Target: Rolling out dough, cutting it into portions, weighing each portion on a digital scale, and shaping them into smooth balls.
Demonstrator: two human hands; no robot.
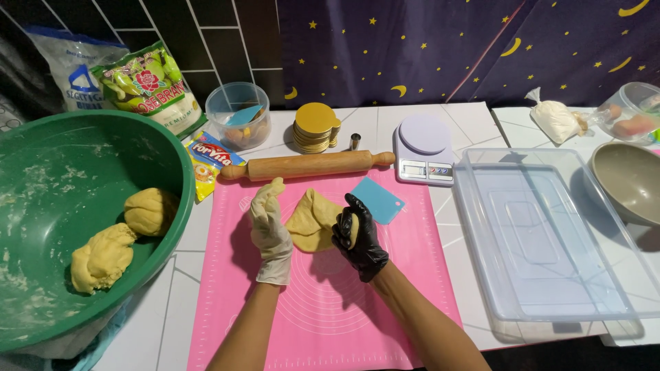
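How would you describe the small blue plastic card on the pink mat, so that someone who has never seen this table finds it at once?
Start at the pink mat in the middle of the table. Along its far edge lies a wooden rolling pin; just below the pin's right end, beside the white kitchen scale, lies the blue scraper. It is the only flat, light blue card with rounded corners on the mat.

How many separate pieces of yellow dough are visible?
3. Two dough lumps lie in the green bowl, one upper and one lower. A third dough piece is held between the left hand and right hand above the pink mat. More may be hidden.
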